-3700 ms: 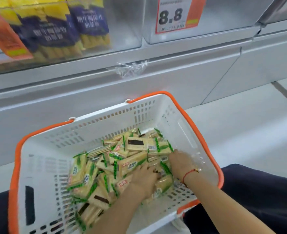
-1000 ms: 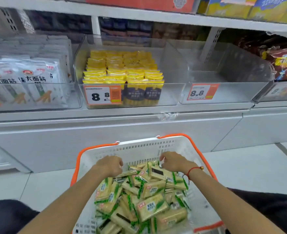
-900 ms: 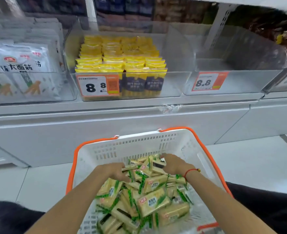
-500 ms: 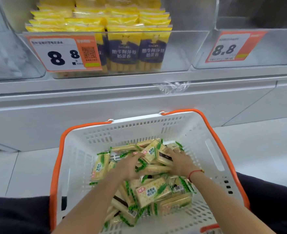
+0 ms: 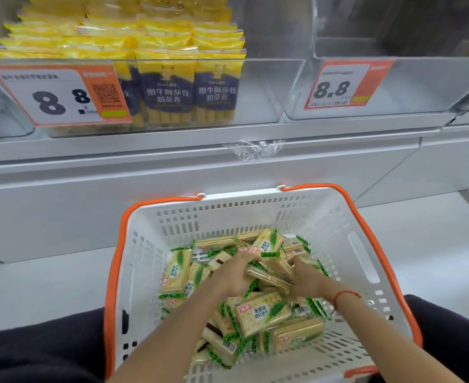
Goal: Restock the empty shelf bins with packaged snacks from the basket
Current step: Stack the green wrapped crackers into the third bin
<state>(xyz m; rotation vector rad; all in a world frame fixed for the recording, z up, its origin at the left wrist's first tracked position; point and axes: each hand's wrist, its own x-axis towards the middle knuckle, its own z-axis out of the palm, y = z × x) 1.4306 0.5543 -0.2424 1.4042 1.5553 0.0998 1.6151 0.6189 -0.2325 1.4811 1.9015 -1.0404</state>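
A white basket with an orange rim sits on the floor in front of me, holding several green-and-cream cracker packets. Both my hands are down in the pile. My left hand and my right hand face each other and grip a bunch of cracker packets between them, fingers curled round it. Above, at the upper right, stands an empty clear shelf bin with an 8.8 price tag.
The clear bin to the left is packed with yellow-and-blue snack bags behind an 8.8 price tag. A white shelf base runs behind the basket. My dark-clothed knees flank the basket on the pale floor.
The view has dropped and closed in on the basket. My hands have moved together and closed on a bunch of packets near the middle of the pile.
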